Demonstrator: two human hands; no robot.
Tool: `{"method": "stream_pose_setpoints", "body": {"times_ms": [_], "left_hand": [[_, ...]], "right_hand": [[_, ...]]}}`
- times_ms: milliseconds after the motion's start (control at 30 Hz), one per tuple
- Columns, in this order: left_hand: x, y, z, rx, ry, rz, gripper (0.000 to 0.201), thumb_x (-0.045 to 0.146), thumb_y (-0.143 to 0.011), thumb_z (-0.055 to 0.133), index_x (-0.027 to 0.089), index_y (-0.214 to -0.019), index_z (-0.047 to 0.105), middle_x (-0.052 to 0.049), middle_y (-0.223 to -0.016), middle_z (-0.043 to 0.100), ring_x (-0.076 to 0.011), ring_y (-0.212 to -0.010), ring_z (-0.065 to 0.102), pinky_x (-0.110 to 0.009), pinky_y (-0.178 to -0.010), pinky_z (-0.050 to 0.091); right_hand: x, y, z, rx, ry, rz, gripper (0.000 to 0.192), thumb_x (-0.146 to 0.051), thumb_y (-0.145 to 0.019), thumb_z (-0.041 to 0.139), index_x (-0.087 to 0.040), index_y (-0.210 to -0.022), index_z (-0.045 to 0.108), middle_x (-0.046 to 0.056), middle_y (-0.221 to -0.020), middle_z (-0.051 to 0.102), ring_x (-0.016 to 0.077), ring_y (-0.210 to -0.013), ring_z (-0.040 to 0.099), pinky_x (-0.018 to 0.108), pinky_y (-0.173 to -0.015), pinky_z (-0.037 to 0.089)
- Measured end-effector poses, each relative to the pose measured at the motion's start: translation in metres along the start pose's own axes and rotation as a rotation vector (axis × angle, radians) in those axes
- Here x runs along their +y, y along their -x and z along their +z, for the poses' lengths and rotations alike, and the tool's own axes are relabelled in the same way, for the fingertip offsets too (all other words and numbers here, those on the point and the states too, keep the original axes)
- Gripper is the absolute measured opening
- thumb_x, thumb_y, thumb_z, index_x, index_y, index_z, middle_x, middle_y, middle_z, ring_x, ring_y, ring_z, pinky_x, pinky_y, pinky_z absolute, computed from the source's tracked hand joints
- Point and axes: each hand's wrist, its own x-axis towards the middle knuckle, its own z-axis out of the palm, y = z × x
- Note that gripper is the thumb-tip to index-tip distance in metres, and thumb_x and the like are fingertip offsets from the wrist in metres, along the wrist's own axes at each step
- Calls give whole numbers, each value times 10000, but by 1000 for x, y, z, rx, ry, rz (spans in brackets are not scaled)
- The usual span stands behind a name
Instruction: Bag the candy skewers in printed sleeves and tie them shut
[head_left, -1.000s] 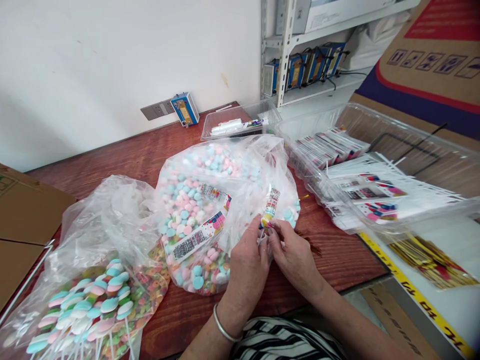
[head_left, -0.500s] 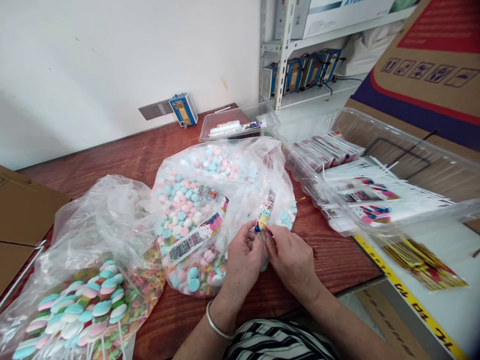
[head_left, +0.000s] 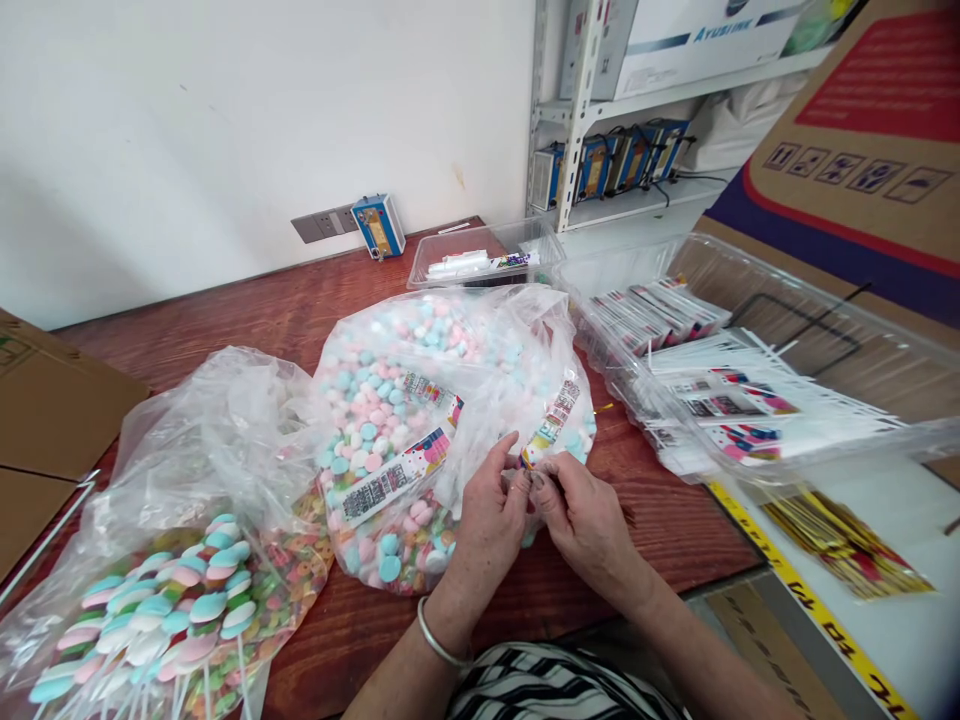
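Printed wrapper [head_left: 556,415] tilts up between the two hands, in front of the right part of the big clear bag [head_left: 352,350] of pastel candies. Right hand [head_left: 589,510] pinches its lower end, thumb against fingers. Left hand [head_left: 487,510] is curled at that same end, index finger raised; can't tell if it grips. Flat printed sleeve [head_left: 397,475] lies on the bag, left of the hands. Candy sticks [head_left: 157,620] sit farther left on the bench [head_left: 645,500].

White wall [head_left: 225,130] with grey socket panel [head_left: 324,224] – metal shelving [head_left: 580,115] beyond a reddish-brown wooden table [head_left: 675,520].
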Motion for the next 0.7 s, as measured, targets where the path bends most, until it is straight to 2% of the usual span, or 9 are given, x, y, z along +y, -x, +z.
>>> {"method": "stream_pose_setpoints", "body": {"times_ms": [100,233,333,500,600,700], "left_hand": [[0,0,-2,7,-70,28,474,208,-857,511,235,-1329,551,-26,-873,643,-135,-659,545,-249,-643,429],[1,0,-2,49,-72,25,471,122,-798,513,229,-1246,612,11,-752,615,-146,-682,529,-252,-675,412],[2,-1,1,13,144,-29,406,136,-790,536,215,-1174,643,-12,-858,653,-152,-757,563,-252,-708,433],[8,2,5,-129,644,-271,519,286,-806,653,214,-1310,552,5,-787,626,-92,-604,520,-213,-594,419],[15,5,0,-128,807,-318,518,283,-768,718,210,-1267,599,-44,-990,672,-109,-771,607,-223,-728,474],[19,3,-5,-168,983,-413,449,443,-830,641,183,-1195,649,-93,-1112,668,-172,-926,638,-276,-821,503]], "right_hand": [[-2,0,0,-36,39,-82,195,-223,-983,369,-207,-835,494,23,-716,594,163,-607,578,266,-560,432],[-8,1,3,-38,57,-162,195,-204,-972,367,-207,-828,499,21,-706,574,166,-616,563,270,-566,424],[-7,2,5,-20,-19,-115,161,-195,-959,393,-208,-842,502,13,-713,574,154,-602,561,258,-552,424],[1,1,5,10,-183,69,132,-197,-948,435,-227,-826,473,-4,-709,580,150,-616,564,248,-549,435],[3,1,1,40,-283,98,102,-212,-953,437,-223,-864,486,1,-756,571,152,-668,560,257,-599,455],[-1,0,-7,-3,-409,82,115,-218,-959,414,-223,-867,484,-2,-771,533,144,-668,523,258,-616,458]]}}
